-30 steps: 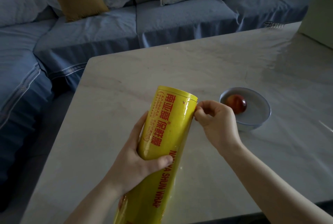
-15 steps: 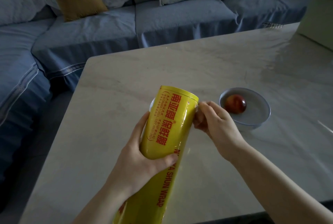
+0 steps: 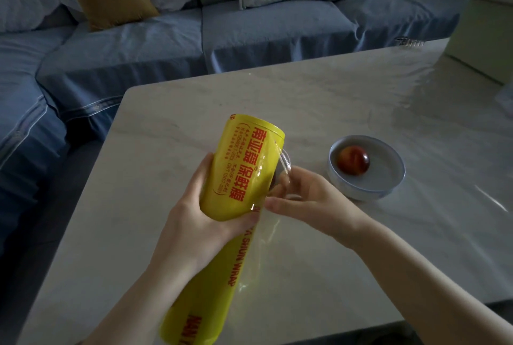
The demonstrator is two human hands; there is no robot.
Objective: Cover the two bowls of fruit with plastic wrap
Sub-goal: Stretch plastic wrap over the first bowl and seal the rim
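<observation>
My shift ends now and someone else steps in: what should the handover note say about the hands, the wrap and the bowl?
Left hand grips the yellow wrap roll, tilted over the table.
Right hand pinches the film, a short flap lifted off the roll.
One bowl with a red fruit sits uncovered to the right; no second bowl clearly in view.
Done: film edge freed.
Left: pull, tear, cover both bowls.

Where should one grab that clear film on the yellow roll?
Pinch the loose edge of the film from the right, where the right hand is: it lifts off the right side of the roll, whose middle the left hand grips.
</observation>
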